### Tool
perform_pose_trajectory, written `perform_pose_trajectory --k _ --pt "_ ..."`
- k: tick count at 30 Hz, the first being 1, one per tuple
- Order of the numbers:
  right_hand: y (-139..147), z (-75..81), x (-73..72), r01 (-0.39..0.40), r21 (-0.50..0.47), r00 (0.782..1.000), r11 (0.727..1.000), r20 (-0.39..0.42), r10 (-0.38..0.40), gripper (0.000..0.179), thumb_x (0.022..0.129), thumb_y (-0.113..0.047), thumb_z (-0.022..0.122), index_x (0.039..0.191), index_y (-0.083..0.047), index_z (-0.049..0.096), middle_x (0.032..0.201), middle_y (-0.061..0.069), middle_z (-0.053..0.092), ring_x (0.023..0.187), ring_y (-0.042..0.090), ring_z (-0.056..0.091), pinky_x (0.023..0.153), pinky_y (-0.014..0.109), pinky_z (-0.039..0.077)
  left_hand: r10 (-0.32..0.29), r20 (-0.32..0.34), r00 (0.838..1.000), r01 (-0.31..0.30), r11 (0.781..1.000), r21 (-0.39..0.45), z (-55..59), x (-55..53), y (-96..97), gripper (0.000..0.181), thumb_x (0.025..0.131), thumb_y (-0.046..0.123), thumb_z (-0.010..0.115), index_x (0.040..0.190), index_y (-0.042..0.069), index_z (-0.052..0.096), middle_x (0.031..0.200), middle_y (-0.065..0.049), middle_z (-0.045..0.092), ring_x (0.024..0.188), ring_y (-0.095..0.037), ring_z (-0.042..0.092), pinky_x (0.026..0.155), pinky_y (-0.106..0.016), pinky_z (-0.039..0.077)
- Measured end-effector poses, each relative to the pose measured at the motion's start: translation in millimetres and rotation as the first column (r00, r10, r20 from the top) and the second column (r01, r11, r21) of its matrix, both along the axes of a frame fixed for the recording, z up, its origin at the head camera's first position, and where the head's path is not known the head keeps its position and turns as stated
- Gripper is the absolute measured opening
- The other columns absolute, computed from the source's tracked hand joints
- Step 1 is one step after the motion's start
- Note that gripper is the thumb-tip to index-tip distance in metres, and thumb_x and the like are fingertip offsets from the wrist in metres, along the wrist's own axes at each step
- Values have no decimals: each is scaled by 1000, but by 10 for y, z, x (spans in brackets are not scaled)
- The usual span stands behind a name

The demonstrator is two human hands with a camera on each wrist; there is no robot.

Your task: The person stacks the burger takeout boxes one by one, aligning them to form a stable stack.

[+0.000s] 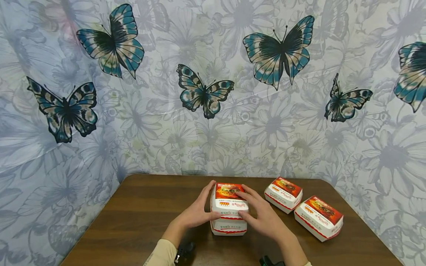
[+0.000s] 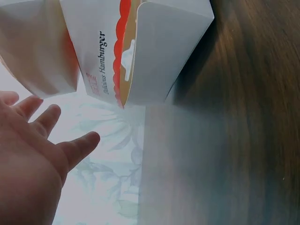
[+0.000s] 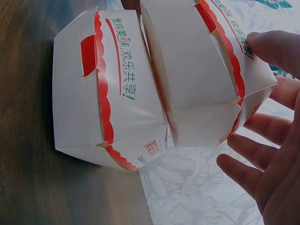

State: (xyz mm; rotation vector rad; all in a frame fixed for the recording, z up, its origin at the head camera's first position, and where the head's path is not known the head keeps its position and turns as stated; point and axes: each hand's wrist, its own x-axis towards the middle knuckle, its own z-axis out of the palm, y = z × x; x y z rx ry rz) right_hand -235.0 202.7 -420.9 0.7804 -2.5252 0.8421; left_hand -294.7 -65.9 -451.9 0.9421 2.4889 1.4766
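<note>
Two white hamburger boxes stand stacked before me. The upper box [image 1: 229,203] has a red lid top with a burger picture; the lower box [image 1: 229,226] rests on the table. My left hand [image 1: 196,210] holds the upper box's left side, thumb at the front and a finger by the back corner. On the right side, my right hand [image 1: 261,212] holds the same box, its thumb [image 3: 272,47] on the front and other fingers spread along the side. A narrow wedge-shaped gap shows between the boxes in the right wrist view.
Two more hamburger boxes, a farther one [image 1: 284,194] and a nearer one [image 1: 318,218], sit close together to the right of the stack. The brown wooden table [image 1: 139,214] extends left of it. A butterfly-patterned cloth [image 1: 213,140] hangs behind.
</note>
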Motion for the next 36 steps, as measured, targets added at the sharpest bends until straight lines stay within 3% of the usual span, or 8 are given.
perform_pose_trajectory --k 12,24,36 --pt "13 9 12 14 14 1000 1000 2 -14 57 91 -34 73 144 -28 53 158 7 41 142 32 45 102 59 46 -10 7 1000 9 1000 6 10 13 15 104 83 57 73 161 34 8 168 -4 9 154 -32 15 116 -64 27" --pt "54 38 13 12 17 999 1000 -38 -11 60 91 -35 73 146 -24 51 158 7 42 141 32 45 103 58 46 -9 10 1000 9 1000 24 55 44 15 103 83 52 76 161 35 10 166 -1 14 152 -28 22 116 -62 30" --pt "315 140 7 89 -49 995 995 -49 -91 59 93 -30 71 147 -24 49 159 8 38 142 39 41 102 64 43 -34 38 999 31 998 60 37 29 13 103 84 44 77 161 33 9 166 0 14 148 -23 29 113 -48 39"
